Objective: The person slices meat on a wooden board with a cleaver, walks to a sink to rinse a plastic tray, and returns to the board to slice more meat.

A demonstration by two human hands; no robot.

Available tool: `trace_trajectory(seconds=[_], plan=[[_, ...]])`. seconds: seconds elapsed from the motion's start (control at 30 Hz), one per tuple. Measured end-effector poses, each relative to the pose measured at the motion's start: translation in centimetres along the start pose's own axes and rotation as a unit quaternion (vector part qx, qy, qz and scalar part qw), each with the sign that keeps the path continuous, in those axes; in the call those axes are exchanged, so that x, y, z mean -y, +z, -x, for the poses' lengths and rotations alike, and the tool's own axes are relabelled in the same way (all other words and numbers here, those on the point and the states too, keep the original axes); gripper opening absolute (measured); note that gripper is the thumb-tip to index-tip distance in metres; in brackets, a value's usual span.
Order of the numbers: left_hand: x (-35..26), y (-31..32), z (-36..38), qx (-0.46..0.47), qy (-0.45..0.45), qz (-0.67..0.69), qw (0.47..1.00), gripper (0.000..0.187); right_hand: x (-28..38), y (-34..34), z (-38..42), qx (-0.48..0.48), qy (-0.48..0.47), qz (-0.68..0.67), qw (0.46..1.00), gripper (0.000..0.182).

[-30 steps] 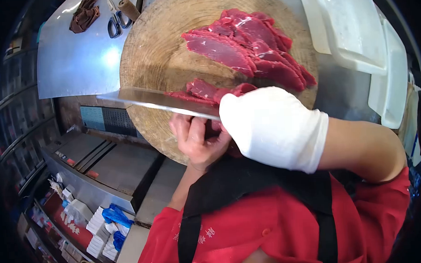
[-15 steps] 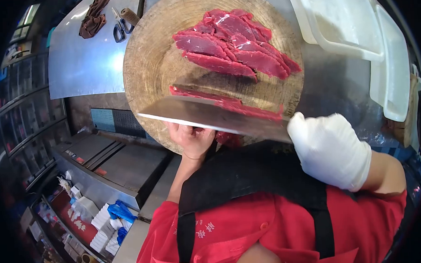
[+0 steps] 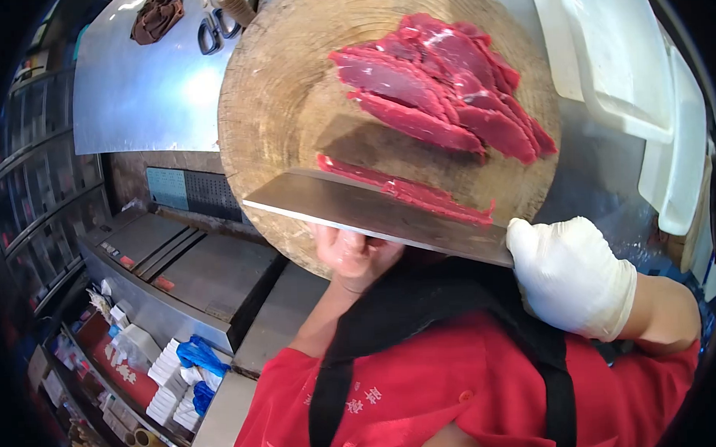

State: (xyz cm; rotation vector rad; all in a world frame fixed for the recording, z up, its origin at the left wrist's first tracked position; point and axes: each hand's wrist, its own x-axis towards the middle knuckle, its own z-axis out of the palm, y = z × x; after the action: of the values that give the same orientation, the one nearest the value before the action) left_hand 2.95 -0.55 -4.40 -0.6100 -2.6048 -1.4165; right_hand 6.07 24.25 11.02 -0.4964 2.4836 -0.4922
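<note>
My right hand (image 3: 577, 275), in a white glove, is closed round the handle end of a broad cleaver (image 3: 373, 211). The blade stretches leftward across the near part of a round wooden chopping block (image 3: 267, 100). Just beyond the blade lies a narrow strip of raw red meat (image 3: 404, 186). My bare left hand (image 3: 347, 251) is on the near side of the blade with its fingers curled; the blade hides the fingertips and the meat under them. Farther back on the block, overlapping slices of raw meat (image 3: 448, 86) form a pile.
White plastic tubs (image 3: 624, 64) stand at the right of the block. On the metal table at the left are scissors (image 3: 209, 35), a spool of twine (image 3: 236, 7) and a brown cloth (image 3: 158, 22). A metal cabinet (image 3: 210, 276) stands at lower left.
The camera view has shifted, so the block and meat sit farther right. The cleaver remains in my right hand, and the dark red meat seen beside my left hand is now hidden.
</note>
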Motion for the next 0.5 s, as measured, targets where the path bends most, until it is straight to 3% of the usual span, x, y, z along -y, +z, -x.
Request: trace_trajectory(seconds=[0.03, 0.1, 0.2, 0.3, 0.37, 0.43, 0.5], plan=[[-0.2, -0.2, -0.8, -0.005, -0.002, -0.001, 1.0, 0.047, 0.2, 0.0, -1.3, 0.001, -0.004, 0.004, 1.0, 0.015], [-0.8, -0.3, -2.3, -0.041, 0.122, -0.082, 0.988, 0.047, 0.6, 0.6, -4.5, -0.072, -0.024, -0.067, 0.995, 0.018], [-1.6, 0.1, -3.3, -0.065, 0.126, -0.104, 0.984, 0.046, 1.8, 0.8, -8.5, -0.135, -0.084, -0.088, 0.983, 0.015], [-1.3, 0.1, -2.9, -0.075, 0.127, -0.122, 0.981, 0.042, 2.0, 1.5, -7.0, -0.199, -0.1, -0.1, 0.97, 0.015], [-1.3, 0.1, -2.6, -0.074, 0.11, -0.113, 0.985, 0.038, 1.9, 1.0, -4.2, 0.003, 0.083, -0.019, 0.996, 0.013], [-1.6, 0.4, -2.2, -0.084, 0.074, -0.096, 0.989, 0.029, -0.9, 0.7, -1.7, -0.015, 0.046, -0.009, 0.999, 0.012], [-2.0, 0.2, -2.1, -0.079, 0.082, -0.108, 0.988, 0.027, -1.6, 1.0, -0.5, -0.053, 0.075, -0.01, 0.996, 0.012]])
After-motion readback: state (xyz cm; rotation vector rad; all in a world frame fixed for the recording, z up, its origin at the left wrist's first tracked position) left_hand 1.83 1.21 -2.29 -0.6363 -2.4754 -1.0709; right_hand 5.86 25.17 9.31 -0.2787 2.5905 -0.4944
